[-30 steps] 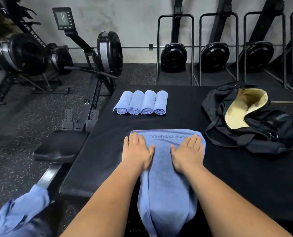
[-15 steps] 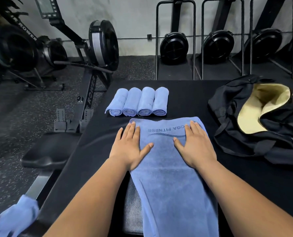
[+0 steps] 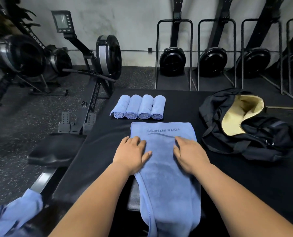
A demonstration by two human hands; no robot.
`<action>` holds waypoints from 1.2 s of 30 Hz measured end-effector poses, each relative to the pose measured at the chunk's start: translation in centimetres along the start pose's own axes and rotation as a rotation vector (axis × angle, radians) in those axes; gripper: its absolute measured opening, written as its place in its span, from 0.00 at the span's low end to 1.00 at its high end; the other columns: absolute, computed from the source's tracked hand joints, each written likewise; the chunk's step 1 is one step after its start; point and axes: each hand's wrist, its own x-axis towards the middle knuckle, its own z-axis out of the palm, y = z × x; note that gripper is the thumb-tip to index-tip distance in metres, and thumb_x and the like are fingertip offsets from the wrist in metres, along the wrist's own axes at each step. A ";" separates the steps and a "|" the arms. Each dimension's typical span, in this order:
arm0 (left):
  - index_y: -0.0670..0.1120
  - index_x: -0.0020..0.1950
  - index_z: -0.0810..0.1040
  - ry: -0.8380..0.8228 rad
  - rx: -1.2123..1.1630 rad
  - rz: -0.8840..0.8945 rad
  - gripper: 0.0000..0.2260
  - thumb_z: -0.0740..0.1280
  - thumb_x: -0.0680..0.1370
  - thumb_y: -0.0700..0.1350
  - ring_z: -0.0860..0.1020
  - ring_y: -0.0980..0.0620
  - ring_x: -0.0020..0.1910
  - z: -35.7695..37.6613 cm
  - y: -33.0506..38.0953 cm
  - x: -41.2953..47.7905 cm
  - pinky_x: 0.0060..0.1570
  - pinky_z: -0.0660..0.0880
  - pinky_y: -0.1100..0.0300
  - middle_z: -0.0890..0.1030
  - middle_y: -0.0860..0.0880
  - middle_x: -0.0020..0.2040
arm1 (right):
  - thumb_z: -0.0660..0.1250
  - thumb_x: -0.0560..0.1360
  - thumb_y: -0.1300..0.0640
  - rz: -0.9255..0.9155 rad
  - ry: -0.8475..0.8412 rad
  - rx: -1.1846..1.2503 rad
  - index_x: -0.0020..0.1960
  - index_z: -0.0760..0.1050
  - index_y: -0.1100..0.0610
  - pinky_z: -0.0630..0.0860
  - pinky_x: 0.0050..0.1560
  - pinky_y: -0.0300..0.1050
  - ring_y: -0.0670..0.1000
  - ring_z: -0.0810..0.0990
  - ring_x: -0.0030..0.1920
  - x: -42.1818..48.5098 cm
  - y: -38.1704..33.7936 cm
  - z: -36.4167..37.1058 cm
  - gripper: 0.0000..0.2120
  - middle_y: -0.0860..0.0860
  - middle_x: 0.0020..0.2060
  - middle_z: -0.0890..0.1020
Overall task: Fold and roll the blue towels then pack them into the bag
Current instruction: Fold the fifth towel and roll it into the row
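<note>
A blue towel folded into a long strip lies on the black table, its near end hanging over the front edge. Its far end carries upside-down "YOGA FITNESS" print. My left hand lies flat on the towel's left edge and my right hand lies on its right side, both pressing it down below the print. Several rolled blue towels sit side by side just beyond it. A black bag with a yellow lining lies open at the right.
More loose blue towels lie bunched at the lower left. A rowing machine with its black seat stands left of the table. Upright stored rowers line the back wall.
Both hands have slid back toward me along the towel, uncovering the printed far end. The towel lies flatter, and the camera view has shifted.
</note>
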 end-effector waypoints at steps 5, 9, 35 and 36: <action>0.55 0.86 0.54 -0.086 -0.142 -0.079 0.43 0.36 0.75 0.73 0.51 0.49 0.85 -1.6 1.6 -3.6 0.83 0.44 0.47 0.56 0.49 0.85 | 0.51 0.86 0.40 -0.116 -0.100 -0.025 0.84 0.57 0.54 0.53 0.82 0.51 0.54 0.54 0.84 -4.4 0.6 -2.0 0.31 0.53 0.84 0.57; 0.57 0.85 0.56 -0.072 -0.159 0.017 0.39 0.42 0.77 0.73 0.52 0.49 0.85 -2.4 2.7 -8.0 0.83 0.46 0.50 0.57 0.53 0.85 | 0.42 0.80 0.29 -0.189 -0.129 -0.064 0.84 0.59 0.49 0.54 0.81 0.50 0.52 0.54 0.83 -8.5 0.8 -2.8 0.39 0.49 0.84 0.58; 0.51 0.50 0.85 0.532 -0.431 -0.016 0.09 0.71 0.81 0.55 0.75 0.46 0.64 -4.1 3.6 -15.2 0.63 0.72 0.49 0.81 0.52 0.61 | 0.71 0.79 0.46 -0.231 0.397 0.153 0.55 0.78 0.51 0.75 0.49 0.54 0.55 0.75 0.51 -16.3 1.4 -3.6 0.10 0.48 0.53 0.75; 0.52 0.50 0.86 0.556 -0.437 -0.110 0.07 0.72 0.80 0.54 0.75 0.46 0.64 -4.8 3.4 -14.4 0.62 0.72 0.49 0.81 0.52 0.61 | 0.72 0.78 0.47 -0.126 0.428 0.207 0.56 0.79 0.51 0.75 0.51 0.55 0.56 0.75 0.53 -15.2 1.3 -4.2 0.10 0.48 0.54 0.75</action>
